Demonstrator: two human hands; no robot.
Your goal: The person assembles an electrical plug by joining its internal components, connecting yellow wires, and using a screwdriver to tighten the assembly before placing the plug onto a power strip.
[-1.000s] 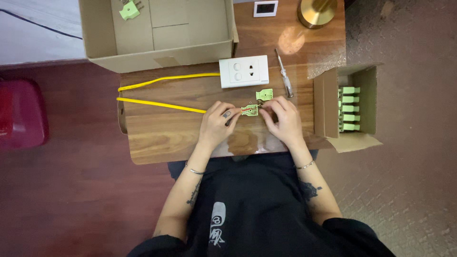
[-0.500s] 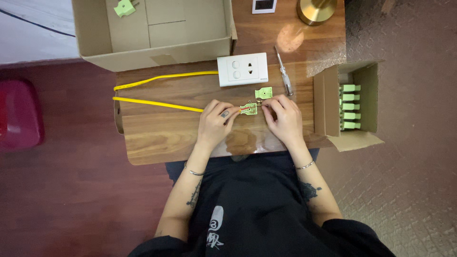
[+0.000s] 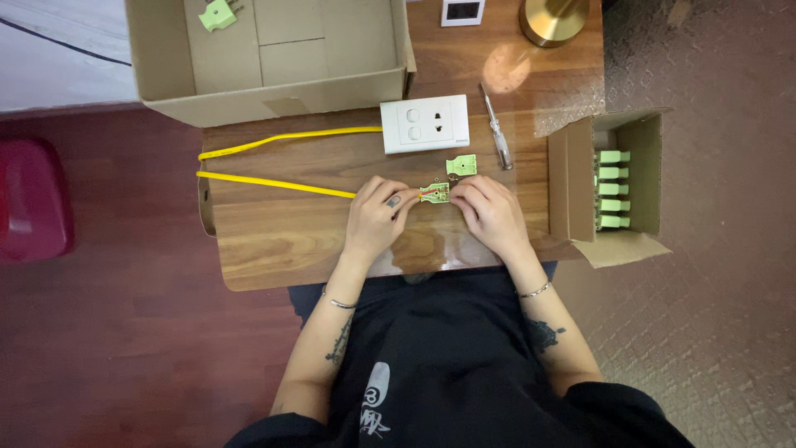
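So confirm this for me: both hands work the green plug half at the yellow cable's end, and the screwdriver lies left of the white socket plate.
Not quite: in the head view the screwdriver lies right of the white socket plate. Left hand and right hand do meet at the green plug half on the yellow cable.

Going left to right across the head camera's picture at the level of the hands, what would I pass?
Red stool → yellow cable → left hand → open green plug → right hand → small box of green plugs.

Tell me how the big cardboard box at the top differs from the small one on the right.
The big cardboard box lies flat, open upward, and holds one loose green plug part. The small cardboard box lies at the table's right edge and holds a neat row of green plugs. Both are brown, open cardboard.
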